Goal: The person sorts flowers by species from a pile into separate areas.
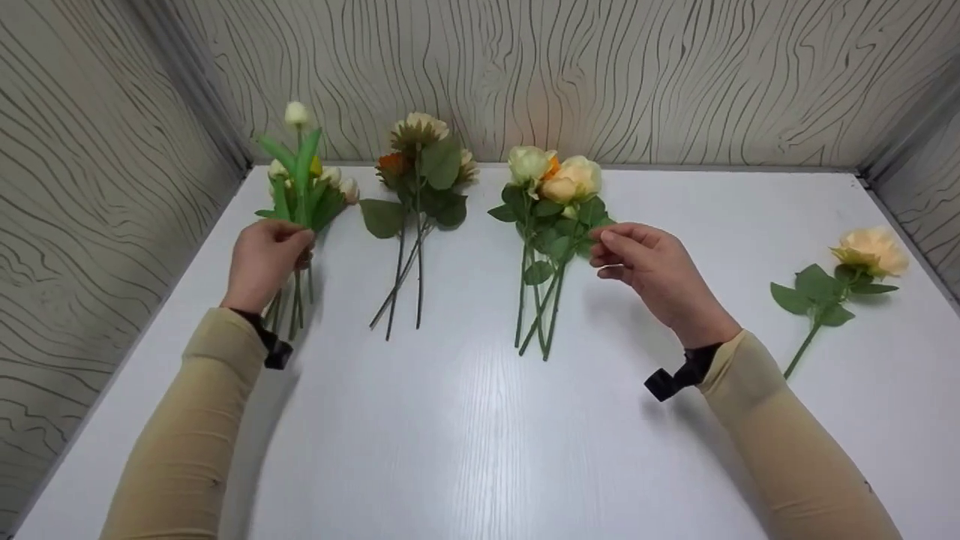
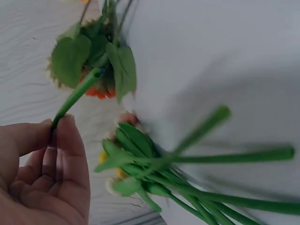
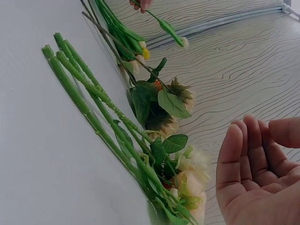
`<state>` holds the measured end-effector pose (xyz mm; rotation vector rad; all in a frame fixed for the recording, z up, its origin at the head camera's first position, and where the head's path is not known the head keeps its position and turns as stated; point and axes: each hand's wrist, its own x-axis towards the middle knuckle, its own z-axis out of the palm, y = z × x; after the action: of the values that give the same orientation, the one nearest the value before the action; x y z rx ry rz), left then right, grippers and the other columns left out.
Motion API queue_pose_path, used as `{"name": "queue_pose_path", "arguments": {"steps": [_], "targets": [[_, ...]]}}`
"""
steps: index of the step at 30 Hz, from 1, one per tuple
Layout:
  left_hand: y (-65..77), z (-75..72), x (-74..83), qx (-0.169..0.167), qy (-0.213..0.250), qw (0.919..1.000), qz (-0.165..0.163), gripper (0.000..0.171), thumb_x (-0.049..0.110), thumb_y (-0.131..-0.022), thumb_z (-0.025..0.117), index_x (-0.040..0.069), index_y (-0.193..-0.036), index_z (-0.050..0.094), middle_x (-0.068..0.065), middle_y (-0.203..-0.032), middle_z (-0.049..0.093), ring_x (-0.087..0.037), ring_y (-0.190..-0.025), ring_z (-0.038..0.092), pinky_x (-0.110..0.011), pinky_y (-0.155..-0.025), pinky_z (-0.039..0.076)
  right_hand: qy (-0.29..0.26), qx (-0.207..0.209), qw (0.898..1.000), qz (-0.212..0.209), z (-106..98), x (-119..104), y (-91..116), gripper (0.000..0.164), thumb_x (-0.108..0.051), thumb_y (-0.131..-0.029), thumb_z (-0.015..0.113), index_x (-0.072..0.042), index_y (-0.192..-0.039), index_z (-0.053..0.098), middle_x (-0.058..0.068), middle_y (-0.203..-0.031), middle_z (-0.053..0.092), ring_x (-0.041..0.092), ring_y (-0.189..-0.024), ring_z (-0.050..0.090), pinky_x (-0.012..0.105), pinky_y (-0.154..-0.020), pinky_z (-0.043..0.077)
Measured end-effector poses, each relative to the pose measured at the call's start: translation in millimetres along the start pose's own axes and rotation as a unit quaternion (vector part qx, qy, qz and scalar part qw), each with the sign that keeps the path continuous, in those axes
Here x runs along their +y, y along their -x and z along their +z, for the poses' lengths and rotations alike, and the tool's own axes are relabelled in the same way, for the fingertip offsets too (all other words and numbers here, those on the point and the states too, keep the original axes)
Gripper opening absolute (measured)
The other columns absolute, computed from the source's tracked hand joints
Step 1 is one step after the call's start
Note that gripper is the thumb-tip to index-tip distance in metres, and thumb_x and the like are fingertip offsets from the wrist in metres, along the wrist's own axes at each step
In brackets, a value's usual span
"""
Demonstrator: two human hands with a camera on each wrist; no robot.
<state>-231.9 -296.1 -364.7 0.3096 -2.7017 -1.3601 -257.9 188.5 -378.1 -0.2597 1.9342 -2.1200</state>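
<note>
My left hand [image 1: 270, 259] pinches a green stem [image 2: 77, 96] between thumb and fingertips. It belongs to a white tulip [image 1: 297, 114], held upright over a bunch of tulips [image 1: 330, 191] at the table's left. The right wrist view also shows this tulip [image 3: 185, 43] raised above the others. My right hand [image 1: 649, 274] hovers beside a bunch of roses [image 1: 574, 178], its fingertips overlapping the leaves in the head view. Nothing lies between its loosely bent fingers [image 3: 229, 154], and the thumb stands apart from them.
Between tulips and roses lies a bunch of flowers with an orange bloom [image 1: 391, 166] and dark stems [image 1: 418, 277]. A single peach rose [image 1: 874, 251] lies at the right side of the white table [image 1: 450, 442]. Wood-patterned panels [image 1: 525, 67] rise behind and at both sides.
</note>
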Motion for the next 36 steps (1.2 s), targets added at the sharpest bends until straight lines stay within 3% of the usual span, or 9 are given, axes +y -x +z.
{"name": "queue_pose_path", "arguments": {"steps": [4,9,20,26,31,36], "targets": [[-7.1,-10.0,-24.8,-0.011,-0.022,0.9991,-0.034,0.035,0.026,-0.106,0.057,-0.003,-0.124,0.067,-0.017,-0.107,0.065,-0.019,-0.088,0.064,-0.027,-0.073,0.055,0.023,0.000,1.000,0.013,-0.2,3.5,-1.8,0.039,-0.029,-0.102,0.066,0.003,-0.124,0.064,0.015,-0.111,0.066,0.024,-0.101,0.065,0.034,-0.089,0.057],[-10.4,-6.9,-34.5,-0.016,-0.041,0.9982,-0.042,0.033,0.023,-0.105,0.058,-0.005,-0.121,0.068,-0.018,-0.104,0.067,-0.019,-0.085,0.064,-0.025,-0.070,0.054,0.028,0.002,0.999,0.017,0.3,5.3,-2.6,0.039,-0.029,-0.102,0.065,0.003,-0.124,0.064,0.017,-0.113,0.066,0.025,-0.102,0.065,0.034,-0.090,0.057],[-9.2,-4.0,-35.7,-0.015,-0.081,0.9957,-0.041,0.031,0.021,-0.102,0.062,-0.005,-0.116,0.070,-0.016,-0.094,0.071,-0.021,-0.079,0.066,-0.031,-0.070,0.052,0.018,0.002,1.000,0.019,0.5,6.2,-3.2,0.038,-0.028,-0.102,0.066,0.003,-0.124,0.064,0.014,-0.112,0.068,0.026,-0.102,0.065,0.034,-0.090,0.057],[-13.2,-1.2,-26.8,-0.020,-0.090,0.9948,-0.042,0.030,0.022,-0.102,0.062,-0.003,-0.117,0.069,-0.016,-0.096,0.070,-0.024,-0.082,0.063,-0.034,-0.073,0.051,0.015,0.012,1.000,0.021,-3.7,7.3,0.7,0.038,-0.028,-0.102,0.066,0.003,-0.124,0.064,0.016,-0.113,0.068,0.024,-0.101,0.066,0.034,-0.089,0.057],[-9.2,5.7,-13.7,-0.012,-0.096,0.9953,-0.003,0.037,0.029,-0.104,0.061,-0.001,-0.125,0.066,-0.017,-0.109,0.067,-0.026,-0.092,0.063,-0.036,-0.077,0.052,0.031,0.015,0.999,0.021,-5.9,8.3,-0.5,0.040,-0.029,-0.102,0.067,0.005,-0.124,0.063,0.019,-0.114,0.067,0.025,-0.100,0.066,0.034,-0.087,0.057],[6.8,40.0,15.0,-0.020,-0.085,0.9921,0.091,0.034,0.028,-0.104,0.062,0.004,-0.128,0.066,-0.014,-0.122,0.064,-0.028,-0.106,0.061,-0.043,-0.087,0.053,0.114,0.015,0.993,0.031,-16.9,7.2,-2.8,0.042,-0.032,-0.103,0.065,0.003,-0.124,0.064,0.020,-0.114,0.066,0.026,-0.100,0.066,0.033,-0.085,0.058]]}}
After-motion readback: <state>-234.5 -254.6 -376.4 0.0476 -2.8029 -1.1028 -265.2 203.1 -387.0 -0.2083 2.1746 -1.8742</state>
